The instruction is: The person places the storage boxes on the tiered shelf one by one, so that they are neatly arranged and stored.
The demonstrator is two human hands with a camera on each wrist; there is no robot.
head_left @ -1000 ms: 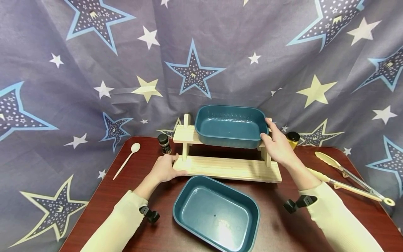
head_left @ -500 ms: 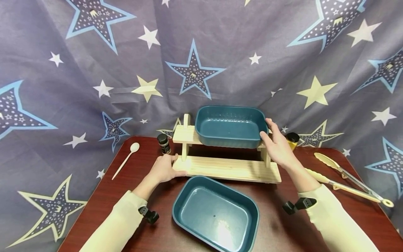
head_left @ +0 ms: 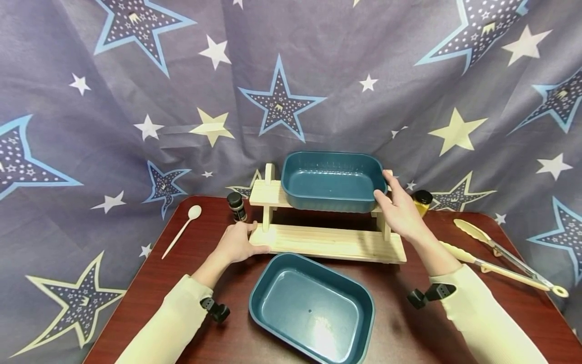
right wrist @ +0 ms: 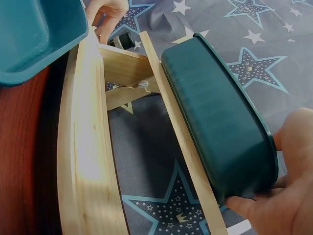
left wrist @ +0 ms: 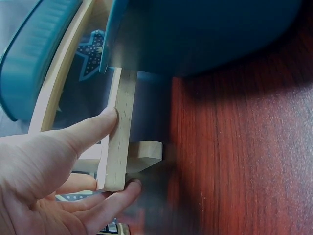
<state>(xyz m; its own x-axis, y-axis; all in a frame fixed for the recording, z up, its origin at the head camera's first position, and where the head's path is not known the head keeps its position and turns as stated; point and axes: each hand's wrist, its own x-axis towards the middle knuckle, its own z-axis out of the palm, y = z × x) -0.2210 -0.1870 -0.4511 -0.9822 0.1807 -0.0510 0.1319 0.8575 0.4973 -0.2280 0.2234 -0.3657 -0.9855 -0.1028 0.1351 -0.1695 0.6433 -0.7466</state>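
Note:
A two-tier wooden shelf rack (head_left: pixel 327 242) stands at the back of the table. My left hand (head_left: pixel 236 243) grips the left end of its lower board (left wrist: pixel 121 132), thumb on the front edge and fingers around the end in the left wrist view. On the upper tier sits a dark teal rectangular bin (head_left: pixel 332 205). My right hand (head_left: pixel 400 212) holds that bin's right end; the right wrist view has the thumb low at its front corner, with some fingers hidden behind. A second teal bin (head_left: pixel 313 303), turned at an angle, lies in front of the rack.
Left of the rack are a black-capped spice jar (head_left: pixel 237 207) and a pale spoon (head_left: pixel 183 231). A yellow jar with a black lid (head_left: pixel 423 201) stands behind my right wrist. Spread tongs (head_left: pixel 509 260) lie at the right. A star-patterned curtain (head_left: pixel 345 60) hangs behind the table.

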